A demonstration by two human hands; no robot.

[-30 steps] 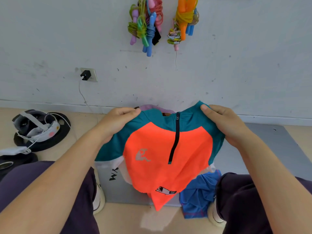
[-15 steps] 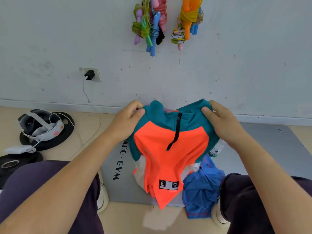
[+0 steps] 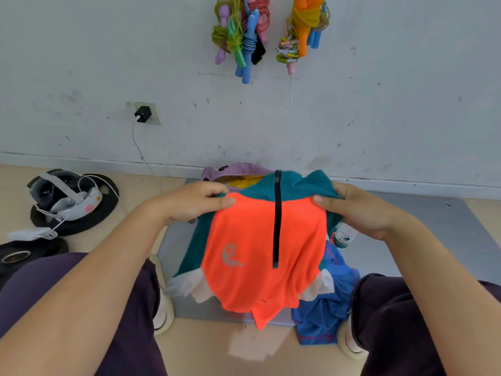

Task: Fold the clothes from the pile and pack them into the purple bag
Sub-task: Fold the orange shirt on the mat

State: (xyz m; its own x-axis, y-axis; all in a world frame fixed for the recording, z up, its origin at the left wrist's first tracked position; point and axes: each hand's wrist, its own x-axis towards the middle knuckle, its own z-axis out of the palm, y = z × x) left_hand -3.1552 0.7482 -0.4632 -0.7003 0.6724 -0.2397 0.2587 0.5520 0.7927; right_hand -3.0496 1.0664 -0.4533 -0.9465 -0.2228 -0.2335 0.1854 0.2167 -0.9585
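An orange and teal zip-neck shirt (image 3: 260, 248) hangs in front of me above a grey mat (image 3: 423, 234). My left hand (image 3: 195, 202) pinches its left shoulder and my right hand (image 3: 357, 210) pinches its right shoulder. The sleeves hang down at both sides with white cuffs. Behind the shirt's collar, against the wall, stands the purple bag (image 3: 238, 169), open, with something yellow inside; most of it is hidden. A crumpled blue garment (image 3: 328, 308) lies on the mat under the shirt's right side.
A plastic bottle (image 3: 343, 236) lies on the mat by my right hand. My knees in dark trousers flank the mat. At the left lie black weight plates (image 3: 81, 221) with a white headset on top. Jump ropes (image 3: 244, 36) hang on the wall.
The shirt has spread wider again, and its front now hangs flat with both sleeves showing. Both hands sit slightly lower and farther apart, with the bag's rim now visible behind.
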